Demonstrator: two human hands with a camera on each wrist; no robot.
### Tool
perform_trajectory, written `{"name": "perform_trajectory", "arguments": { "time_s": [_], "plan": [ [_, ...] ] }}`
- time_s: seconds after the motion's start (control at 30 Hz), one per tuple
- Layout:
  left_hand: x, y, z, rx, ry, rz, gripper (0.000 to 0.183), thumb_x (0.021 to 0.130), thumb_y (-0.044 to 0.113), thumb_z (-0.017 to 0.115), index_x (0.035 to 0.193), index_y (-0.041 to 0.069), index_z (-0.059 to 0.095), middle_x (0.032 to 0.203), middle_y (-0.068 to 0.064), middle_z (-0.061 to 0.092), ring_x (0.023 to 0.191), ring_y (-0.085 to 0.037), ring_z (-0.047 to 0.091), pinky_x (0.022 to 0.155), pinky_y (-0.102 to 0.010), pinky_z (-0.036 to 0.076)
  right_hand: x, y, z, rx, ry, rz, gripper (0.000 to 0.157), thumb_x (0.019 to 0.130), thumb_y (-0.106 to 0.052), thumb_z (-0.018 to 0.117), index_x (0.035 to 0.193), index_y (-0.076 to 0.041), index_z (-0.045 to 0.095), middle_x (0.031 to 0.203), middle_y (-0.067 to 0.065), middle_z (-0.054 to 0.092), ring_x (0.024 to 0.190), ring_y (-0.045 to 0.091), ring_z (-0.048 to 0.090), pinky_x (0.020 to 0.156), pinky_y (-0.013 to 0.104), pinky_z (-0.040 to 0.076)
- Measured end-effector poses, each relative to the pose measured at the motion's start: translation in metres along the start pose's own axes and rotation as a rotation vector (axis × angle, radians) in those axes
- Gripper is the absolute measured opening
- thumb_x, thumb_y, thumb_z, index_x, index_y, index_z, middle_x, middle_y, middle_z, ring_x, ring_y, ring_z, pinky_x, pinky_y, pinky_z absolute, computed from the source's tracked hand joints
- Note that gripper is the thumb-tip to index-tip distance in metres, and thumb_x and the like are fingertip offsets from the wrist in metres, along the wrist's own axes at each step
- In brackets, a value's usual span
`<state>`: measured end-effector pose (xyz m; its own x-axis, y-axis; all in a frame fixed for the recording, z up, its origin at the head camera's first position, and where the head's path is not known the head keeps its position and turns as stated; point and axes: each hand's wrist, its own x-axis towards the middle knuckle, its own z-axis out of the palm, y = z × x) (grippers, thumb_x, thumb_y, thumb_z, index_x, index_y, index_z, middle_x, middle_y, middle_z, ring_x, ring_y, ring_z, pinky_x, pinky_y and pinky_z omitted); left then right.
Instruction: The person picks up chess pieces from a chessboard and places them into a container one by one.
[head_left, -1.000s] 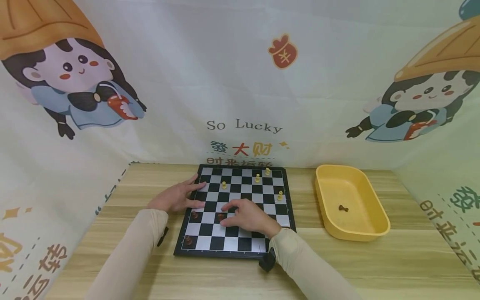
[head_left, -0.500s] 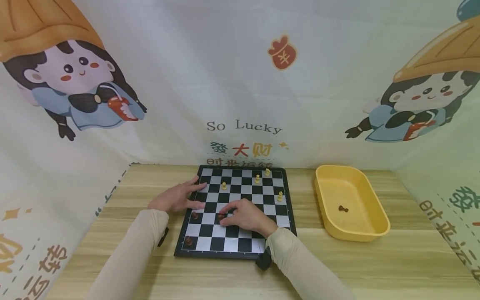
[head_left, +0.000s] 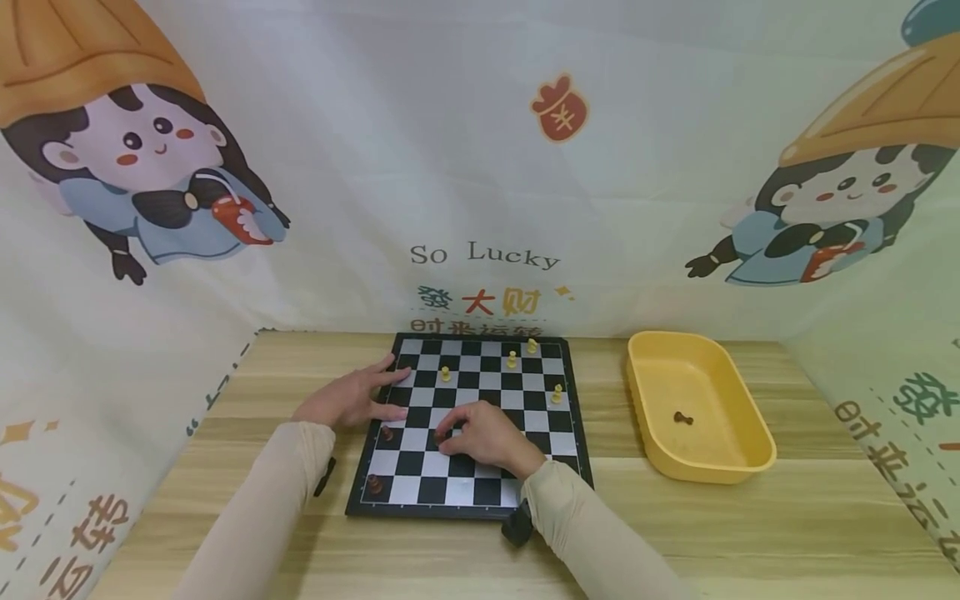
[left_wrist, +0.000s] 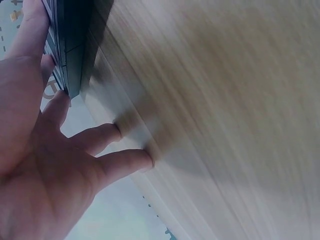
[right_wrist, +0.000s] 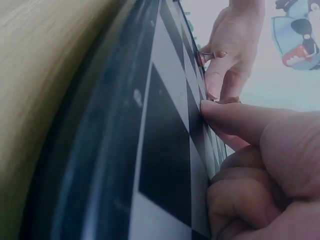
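A black-and-white chessboard (head_left: pixel 465 492) lies on the wooden table. My left hand (head_left: pixel 348 398) rests at its left edge, fingers spread, thumb on the squares; the left wrist view shows this hand (left_wrist: pixel 55 155) with some fingertips down on the table. Over the near middle squares, my right hand (head_left: pixel 483 433) pinches a dark brown chess piece (head_left: pixel 440 435) between thumb and forefinger. In the right wrist view the right thumb (right_wrist: pixel 240 117) mostly hides that piece, and the other fingers are curled under. Two more brown chess pieces, one at the near left corner (head_left: pixel 374 483), stand along the left side.
Several pale yellow chess pieces, one of them a left-hand piece (head_left: pixel 446 374), stand on the far half of the board. To the right is a yellow plastic tray (head_left: pixel 645 417) with a brown chess piece (head_left: pixel 682 418) lying inside. A printed cloth (head_left: pixel 337 167) hangs behind the table.
My right thumb and forefinger have closed together on the brown piece, and the hand has shifted slightly left. My left hand has stayed in place on the board's edge.
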<state>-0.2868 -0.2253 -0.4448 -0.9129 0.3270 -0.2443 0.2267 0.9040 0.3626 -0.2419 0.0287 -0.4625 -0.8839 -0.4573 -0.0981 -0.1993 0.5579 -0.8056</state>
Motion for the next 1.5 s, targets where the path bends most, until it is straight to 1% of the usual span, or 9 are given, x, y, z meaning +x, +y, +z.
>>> {"name": "perform_trajectory", "arguments": {
  "time_s": [0.27,0.47,0.63,0.73,0.9,1.0,1.17,1.3,1.5],
  "plan": [
    [0.0,-0.001,0.0,-0.001,0.002,-0.006,0.083,0.089,0.056,0.07,0.16,0.028,0.035,0.173,-0.012,0.012,0.155,-0.045,0.023,0.123,-0.061,0.031,0.0,-0.003,-0.001,-0.01,-0.006,0.005,0.011,0.084,-0.015,0.082,0.095,-0.016,0.081,0.074,-0.002,0.071,0.057,0.007,0.047,0.057,0.02,0.038],
    [0.0,-0.003,0.0,-0.001,0.002,-0.005,0.083,0.089,0.056,0.07,0.16,0.028,0.035,0.173,-0.012,0.012,0.156,-0.045,0.023,0.123,-0.061,0.03,-0.001,-0.003,0.0,-0.018,0.003,-0.002,0.01,0.084,-0.015,0.082,0.094,-0.016,0.08,0.07,-0.002,0.069,0.057,0.007,0.047,0.057,0.02,0.037],
    [0.0,-0.004,0.003,0.003,-0.008,0.005,0.083,0.09,0.055,0.07,0.16,0.028,0.035,0.173,-0.012,0.012,0.156,-0.045,0.023,0.123,-0.061,0.03,-0.002,-0.002,0.002,-0.013,0.006,-0.008,0.01,0.084,-0.016,0.082,0.094,-0.015,0.08,0.077,-0.002,0.072,0.06,0.007,0.049,0.059,0.02,0.039],
    [0.0,-0.004,0.005,-0.003,-0.01,0.004,0.083,0.09,0.055,0.07,0.16,0.027,0.035,0.173,-0.012,0.011,0.156,-0.045,0.023,0.123,-0.06,0.03,-0.003,0.001,0.003,0.033,0.003,-0.007,0.01,0.084,-0.016,0.081,0.095,-0.014,0.08,0.072,-0.002,0.071,0.058,0.007,0.048,0.058,0.02,0.039],
    [0.0,-0.003,0.004,-0.006,-0.01,-0.01,0.084,0.09,0.055,0.07,0.16,0.027,0.035,0.173,-0.012,0.011,0.156,-0.045,0.022,0.124,-0.06,0.029,-0.004,0.004,0.0,0.142,0.002,0.015,0.011,0.086,-0.016,0.08,0.097,-0.013,0.079,0.059,-0.005,0.061,0.051,0.007,0.043,0.051,0.022,0.035],
    [0.0,-0.003,0.002,-0.002,-0.008,-0.008,0.084,0.089,0.056,0.069,0.16,0.027,0.035,0.173,-0.012,0.012,0.156,-0.045,0.022,0.124,-0.061,0.029,-0.005,0.003,-0.001,0.165,0.004,0.015,0.012,0.087,-0.015,0.08,0.098,-0.011,0.078,0.055,-0.007,0.056,0.048,0.007,0.04,0.047,0.022,0.032],
    [0.001,-0.003,0.002,0.001,-0.002,0.001,0.083,0.089,0.057,0.069,0.16,0.028,0.035,0.173,-0.011,0.012,0.156,-0.044,0.023,0.124,-0.059,0.03,-0.006,-0.001,-0.003,0.136,0.016,0.002,0.014,0.088,-0.016,0.079,0.1,-0.008,0.078,0.053,-0.007,0.052,0.046,0.007,0.04,0.044,0.021,0.032],
    [0.002,-0.003,0.004,0.001,0.006,0.015,0.084,0.089,0.057,0.07,0.159,0.027,0.036,0.173,-0.013,0.013,0.155,-0.045,0.024,0.123,-0.06,0.031,-0.007,-0.005,-0.006,0.085,0.047,0.0,0.017,0.088,-0.017,0.078,0.102,-0.006,0.078,0.056,-0.007,0.054,0.049,0.007,0.044,0.047,0.021,0.033],
    [0.001,-0.004,0.004,-0.017,0.009,-0.004,0.083,0.089,0.056,0.07,0.159,0.028,0.036,0.173,-0.011,0.012,0.156,-0.044,0.022,0.124,-0.06,0.029,-0.01,-0.013,-0.015,0.051,0.078,-0.002,0.02,0.088,-0.019,0.078,0.103,-0.006,0.078,0.055,-0.006,0.053,0.049,0.007,0.044,0.048,0.021,0.034]
  ]
}}
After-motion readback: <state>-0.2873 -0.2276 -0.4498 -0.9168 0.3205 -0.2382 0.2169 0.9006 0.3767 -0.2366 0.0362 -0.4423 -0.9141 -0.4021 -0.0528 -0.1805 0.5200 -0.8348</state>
